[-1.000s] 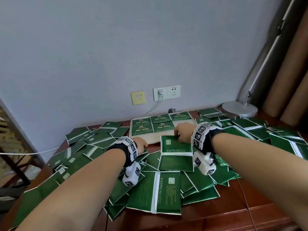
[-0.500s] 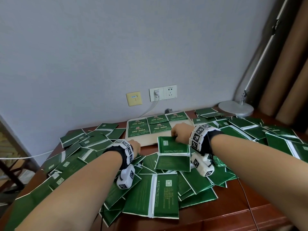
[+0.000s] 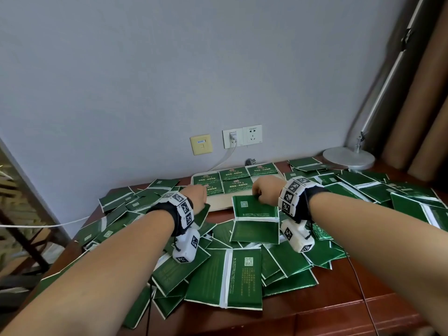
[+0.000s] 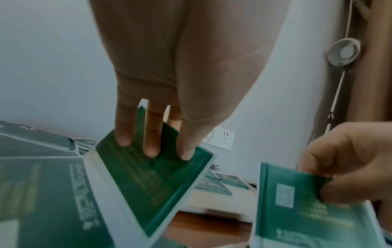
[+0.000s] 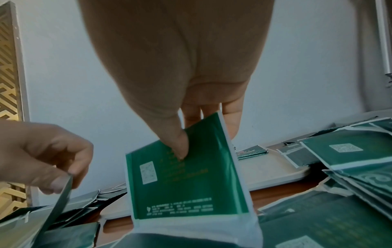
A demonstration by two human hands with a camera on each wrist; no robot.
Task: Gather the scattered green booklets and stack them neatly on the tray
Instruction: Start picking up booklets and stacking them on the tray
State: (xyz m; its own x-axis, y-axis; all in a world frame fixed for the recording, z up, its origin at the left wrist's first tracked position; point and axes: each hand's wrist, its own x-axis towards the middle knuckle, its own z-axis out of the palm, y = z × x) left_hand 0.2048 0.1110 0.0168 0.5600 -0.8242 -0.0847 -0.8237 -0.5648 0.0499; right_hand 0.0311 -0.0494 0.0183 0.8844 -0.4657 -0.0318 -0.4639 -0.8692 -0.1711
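Observation:
Green booklets (image 3: 225,275) lie scattered in a heap over the wooden table. A pale tray (image 3: 219,204) at the back holds several flat booklets (image 3: 234,178). My right hand (image 3: 265,190) pinches the far cover of an open booklet (image 3: 254,214) just in front of the tray; in the right wrist view the thumb (image 5: 180,142) presses on the green cover (image 5: 182,184). My left hand (image 3: 196,195) is at the tray's front left corner and grips the raised cover of another booklet (image 4: 152,181), its fingertips (image 4: 150,151) on the green face.
A wall with sockets (image 3: 242,137) and a plugged-in cable stands right behind the tray. A round lamp base (image 3: 349,158) sits at the back right. Booklets cover both sides of the table. Bare wood (image 3: 339,306) shows along the near edge.
The left hand has moved a little back toward the tray's corner with a booklet cover in its fingers. The right hand keeps its hold on the open booklet in nearly the same spot.

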